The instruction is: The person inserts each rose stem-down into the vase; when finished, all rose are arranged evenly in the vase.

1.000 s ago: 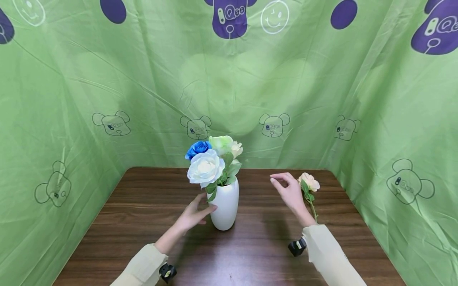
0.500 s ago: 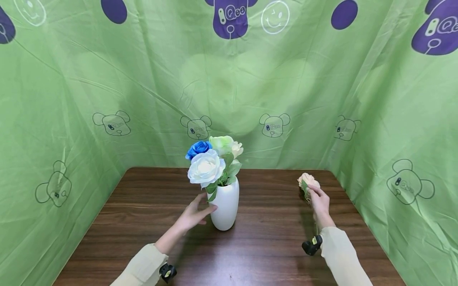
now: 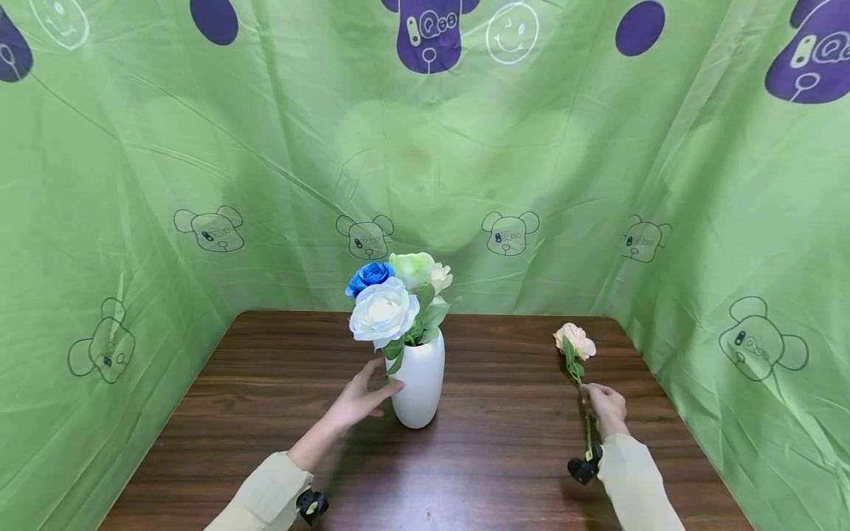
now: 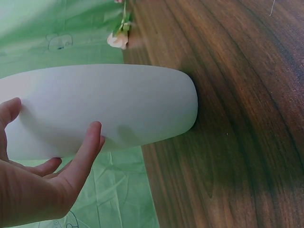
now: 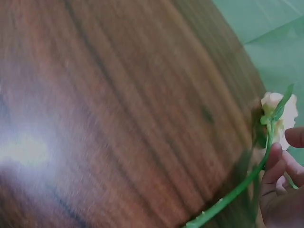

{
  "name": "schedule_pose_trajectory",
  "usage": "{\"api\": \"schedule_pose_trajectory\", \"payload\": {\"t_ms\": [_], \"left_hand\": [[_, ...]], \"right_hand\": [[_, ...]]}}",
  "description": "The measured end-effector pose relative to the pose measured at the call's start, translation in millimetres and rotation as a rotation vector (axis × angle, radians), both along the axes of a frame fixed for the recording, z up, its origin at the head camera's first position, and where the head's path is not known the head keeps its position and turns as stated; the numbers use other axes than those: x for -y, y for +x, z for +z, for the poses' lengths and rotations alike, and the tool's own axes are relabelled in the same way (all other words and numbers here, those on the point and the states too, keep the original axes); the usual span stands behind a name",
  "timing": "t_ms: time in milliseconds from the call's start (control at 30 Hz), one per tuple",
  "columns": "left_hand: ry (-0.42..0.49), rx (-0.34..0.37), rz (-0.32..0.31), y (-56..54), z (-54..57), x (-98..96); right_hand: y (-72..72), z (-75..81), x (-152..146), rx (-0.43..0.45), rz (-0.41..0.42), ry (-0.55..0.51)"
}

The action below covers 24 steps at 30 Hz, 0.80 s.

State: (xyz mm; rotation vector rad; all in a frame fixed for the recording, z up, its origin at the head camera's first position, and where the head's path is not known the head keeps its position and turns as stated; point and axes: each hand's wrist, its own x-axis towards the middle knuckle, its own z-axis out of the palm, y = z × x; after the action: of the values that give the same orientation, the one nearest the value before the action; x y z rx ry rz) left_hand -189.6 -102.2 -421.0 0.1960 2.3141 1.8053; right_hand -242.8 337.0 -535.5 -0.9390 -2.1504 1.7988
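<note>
A white vase [image 3: 420, 387] stands upright on the table, holding a blue rose [image 3: 369, 276], a pale blue-white rose [image 3: 383, 311], and greenish and cream blooms. My left hand [image 3: 358, 398] holds the vase's left side, thumb on its front; the left wrist view shows its fingers [image 4: 90, 140] against the smooth wall. A peach rose [image 3: 576, 341] lies at the right with its thin green stem [image 3: 586, 424] running toward me. My right hand [image 3: 606, 405] is at the middle of that stem. In the right wrist view a fingertip meets the stem, while the thumb [image 5: 295, 137] stands apart.
The dark wooden table [image 3: 491, 472] ends in front of a green printed curtain [image 3: 425, 169] that hangs at the back and both sides. Black wrist cameras sit under both sleeves.
My right hand has moved right, past the peach bloom, then back toward me along its stem. The left hand and vase have stayed in place.
</note>
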Motion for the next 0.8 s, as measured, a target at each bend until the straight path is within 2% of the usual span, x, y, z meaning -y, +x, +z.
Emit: {"api": "schedule_pose_trajectory", "payload": {"t_ms": [300, 500, 800], "left_hand": [[0.000, -0.002, 0.001, 0.0, -0.1, -0.1], [0.001, -0.003, 0.002, 0.3, 0.6, -0.5], [0.001, -0.006, 0.006, 0.8, 0.5, -0.2]], "right_hand": [[5.4, -4.7, -4, 0.070, 0.058, 0.067], [5.1, -4.9, -3, 0.065, 0.090, 0.113], [-6.4, 4.7, 7, -0.050, 0.147, -0.010]]}}
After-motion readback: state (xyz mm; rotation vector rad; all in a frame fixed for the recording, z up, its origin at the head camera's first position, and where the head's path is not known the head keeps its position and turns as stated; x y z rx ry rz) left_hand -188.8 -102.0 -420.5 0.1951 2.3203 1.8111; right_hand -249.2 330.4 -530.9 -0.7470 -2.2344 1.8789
